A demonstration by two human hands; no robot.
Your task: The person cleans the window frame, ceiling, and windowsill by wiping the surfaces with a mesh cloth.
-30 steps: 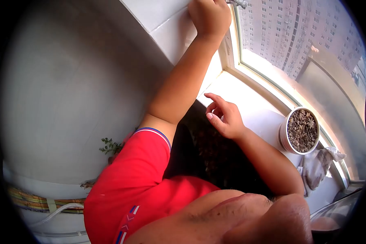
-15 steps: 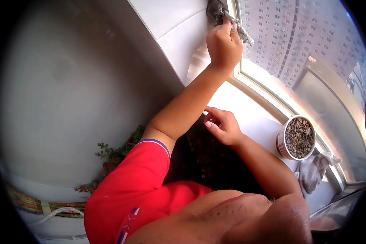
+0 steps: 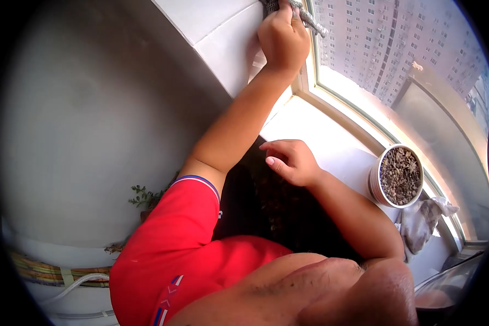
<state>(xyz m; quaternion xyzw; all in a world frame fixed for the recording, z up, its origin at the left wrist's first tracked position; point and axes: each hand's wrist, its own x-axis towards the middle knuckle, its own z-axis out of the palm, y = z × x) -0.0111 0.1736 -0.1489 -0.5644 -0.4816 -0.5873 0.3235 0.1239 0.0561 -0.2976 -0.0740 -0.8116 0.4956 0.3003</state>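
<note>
My left hand [image 3: 284, 42] is closed at the top of the view, gripping a grey knitted cloth [image 3: 313, 23] between thumb and fingers. Part of the cloth pokes out to the right over the window's edge, and some of it is cut off by the upper border. The hand is against the corner where the white tiled wall [image 3: 231, 51] meets the window frame [image 3: 309, 89]. Below it, my right hand [image 3: 292, 162] holds nothing I can see; its fingers are loosely curled, with the thumb apart from the index finger, near the end of the white sill [image 3: 323, 136].
A white pot [image 3: 376, 183] of dry brown material sits on the sill at the right, beside a crumpled stained cloth [image 3: 420, 225]. Tall buildings show through the window [image 3: 358, 49]. A green plant [image 3: 144, 197] and a white hose [image 3: 84, 280] are at the lower left.
My left hand came down into view with the grey cloth, then moved back up and left. My right hand has shifted slightly left, its fingers still loosely bent.
</note>
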